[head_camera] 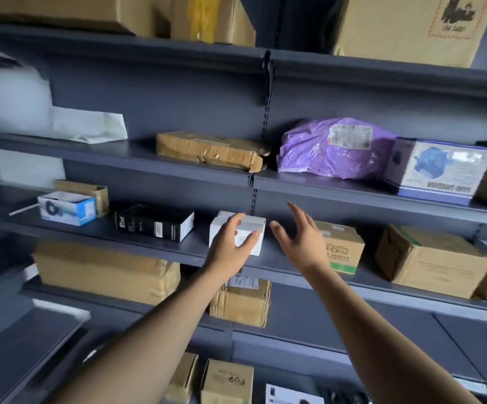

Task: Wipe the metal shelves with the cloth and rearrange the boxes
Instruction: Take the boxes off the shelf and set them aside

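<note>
A small white box [255,228] stands on the middle grey metal shelf [137,239]. My left hand [230,243] reaches up in front of it with fingers spread, fingertips over its top and the thumb across its front; whether they touch it is unclear. My right hand [297,237] is raised just to the right, open with fingers apart, holding nothing, in front of a brown carton with green print [345,249]. No cloth is visible.
The same shelf holds a black box [155,223], a blue-and-white box [67,208] and a larger brown carton [434,260]. The shelf above carries a flat cardboard parcel [210,150], a purple bag [332,147] and a blue-printed box [440,170]. More cartons [105,272] fill the lower shelves.
</note>
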A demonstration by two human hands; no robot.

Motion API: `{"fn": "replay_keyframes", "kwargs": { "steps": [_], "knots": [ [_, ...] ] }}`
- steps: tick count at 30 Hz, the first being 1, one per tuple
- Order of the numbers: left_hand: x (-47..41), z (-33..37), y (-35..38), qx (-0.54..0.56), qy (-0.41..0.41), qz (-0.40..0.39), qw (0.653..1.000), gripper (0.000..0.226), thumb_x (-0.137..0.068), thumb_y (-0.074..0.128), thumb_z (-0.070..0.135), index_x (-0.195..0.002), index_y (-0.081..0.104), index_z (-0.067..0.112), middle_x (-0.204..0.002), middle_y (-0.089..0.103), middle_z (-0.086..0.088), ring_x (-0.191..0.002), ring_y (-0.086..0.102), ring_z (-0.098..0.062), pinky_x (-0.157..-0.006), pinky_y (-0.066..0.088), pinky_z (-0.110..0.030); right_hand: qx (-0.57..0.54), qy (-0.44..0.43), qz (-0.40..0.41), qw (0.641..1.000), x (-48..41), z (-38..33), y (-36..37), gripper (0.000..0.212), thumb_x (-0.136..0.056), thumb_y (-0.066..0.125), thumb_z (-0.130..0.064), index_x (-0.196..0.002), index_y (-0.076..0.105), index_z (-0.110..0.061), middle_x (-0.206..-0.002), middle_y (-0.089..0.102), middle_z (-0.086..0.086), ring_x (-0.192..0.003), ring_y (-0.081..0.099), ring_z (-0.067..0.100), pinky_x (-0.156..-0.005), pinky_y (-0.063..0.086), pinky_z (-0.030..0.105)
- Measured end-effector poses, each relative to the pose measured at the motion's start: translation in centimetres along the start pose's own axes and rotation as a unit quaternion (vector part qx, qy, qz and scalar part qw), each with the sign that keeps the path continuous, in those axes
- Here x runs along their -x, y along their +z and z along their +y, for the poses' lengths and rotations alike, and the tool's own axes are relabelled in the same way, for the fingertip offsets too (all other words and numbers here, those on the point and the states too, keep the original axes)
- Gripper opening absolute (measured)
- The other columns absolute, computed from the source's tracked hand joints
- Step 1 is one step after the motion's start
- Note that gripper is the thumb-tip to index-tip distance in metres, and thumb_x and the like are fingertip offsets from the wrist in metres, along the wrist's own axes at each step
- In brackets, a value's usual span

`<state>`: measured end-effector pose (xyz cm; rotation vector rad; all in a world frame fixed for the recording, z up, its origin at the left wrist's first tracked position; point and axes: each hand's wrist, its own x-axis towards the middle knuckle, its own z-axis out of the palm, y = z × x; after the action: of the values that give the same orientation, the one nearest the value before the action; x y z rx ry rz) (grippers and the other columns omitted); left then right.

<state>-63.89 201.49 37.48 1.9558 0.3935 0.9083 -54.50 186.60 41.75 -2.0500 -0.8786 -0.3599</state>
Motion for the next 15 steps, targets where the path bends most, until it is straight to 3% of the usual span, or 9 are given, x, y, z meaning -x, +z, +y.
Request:
{"fn": "replay_keyframes", "kwargs": {
  "steps": [6,8,11,15],
  "knots": [
    [2.8,-3.8,-0.4,-0.035,-0.041,-0.026,0.998,0.047,-0.097,0.063,0.043,-0.139,0.051,0.026,-0.13,0.052,0.013,-0.121,0.049,-0.007,-0.093,0.038,-0.022,0.009,0.062,-0.025,0.998,4.0,1.9,3.0,0.057,-0.095,0.065,-0.047,-0.14,0.056,-0.015,-0.14,0.058,0.01,-0.127,0.055,0.029,-0.099,0.043,0.033],
    [3.9,-6.3,0.2,-0.043,-0.071,-0.044,0.996,0.044,-0.097,0.062,0.043,-0.137,0.055,0.025,-0.131,0.054,0.011,-0.121,0.05,-0.009,-0.092,0.038,-0.023,0.012,0.101,-0.05,0.994,5.5,3.8,4.7,0.05,-0.094,0.065,-0.05,-0.129,0.065,-0.015,-0.131,0.063,0.009,-0.12,0.059,0.028,-0.092,0.044,0.029],
    [5.4,-10.4,1.1,-0.053,-0.105,-0.071,0.991,0.038,-0.097,0.063,0.041,-0.13,0.061,0.022,-0.13,0.06,0.007,-0.119,0.055,-0.014,-0.091,0.041,-0.024,0.012,0.153,-0.091,0.984,7.9,7.1,7.4,0.045,-0.093,0.063,-0.055,-0.118,0.071,-0.019,-0.126,0.067,0.005,-0.118,0.062,0.024,-0.092,0.045,0.029],
    [6.2,-15.4,2.5,-0.099,-0.148,-0.086,0.98,0.038,-0.097,0.061,0.045,-0.128,0.06,0.023,-0.127,0.06,0.008,-0.114,0.056,-0.013,-0.086,0.044,-0.024,0.012,0.211,-0.146,0.966,9.8,11.3,11.6,0.053,-0.093,0.059,-0.06,-0.126,0.067,-0.019,-0.129,0.067,0.006,-0.121,0.061,0.026,-0.094,0.047,0.032]
  ]
}}
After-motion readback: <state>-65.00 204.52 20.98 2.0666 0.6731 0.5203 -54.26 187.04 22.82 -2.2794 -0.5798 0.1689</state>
